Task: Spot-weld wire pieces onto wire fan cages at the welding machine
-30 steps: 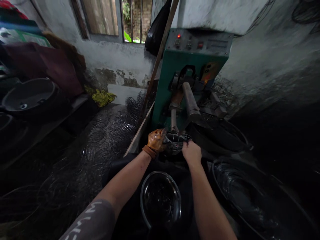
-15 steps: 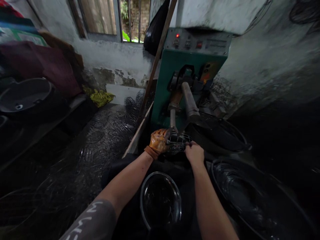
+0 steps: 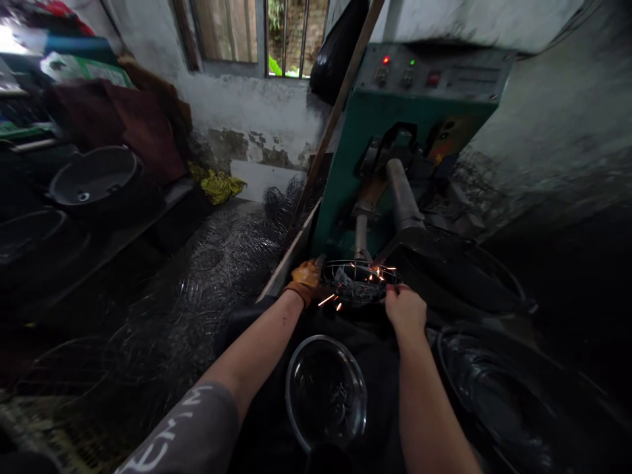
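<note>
A round wire frame [image 3: 363, 289] is held level at the electrodes of a green spot-welding machine [image 3: 340, 164], and orange sparks fly from its rim. My left hand [image 3: 305, 276], in an orange work glove, is closed around the frame's left side. The bare right hand [image 3: 405, 306] pinches the frame's right side between thumb and fingers. Just above the frame, the lower electrode arm [image 3: 362, 234] and the upper cylinder arm [image 3: 405, 194] come together near its far rim. Below the hands, a metal bowl [image 3: 291, 395] holds small thin wire pieces [image 3: 340, 401].
Piles of wire frames [image 3: 212, 263] cover the floor on the left. Dark basins [image 3: 523, 303] stand on the right, one holding wire rings [image 3: 494, 382]. Black tubs [image 3: 96, 178] sit at the far left. A wooden post [image 3: 340, 99] leans beside the machine.
Sparks have appeared at the frame, and a green lamp now glows on the machine panel. The view has shifted left. The left hand sits farther out on the rim.
</note>
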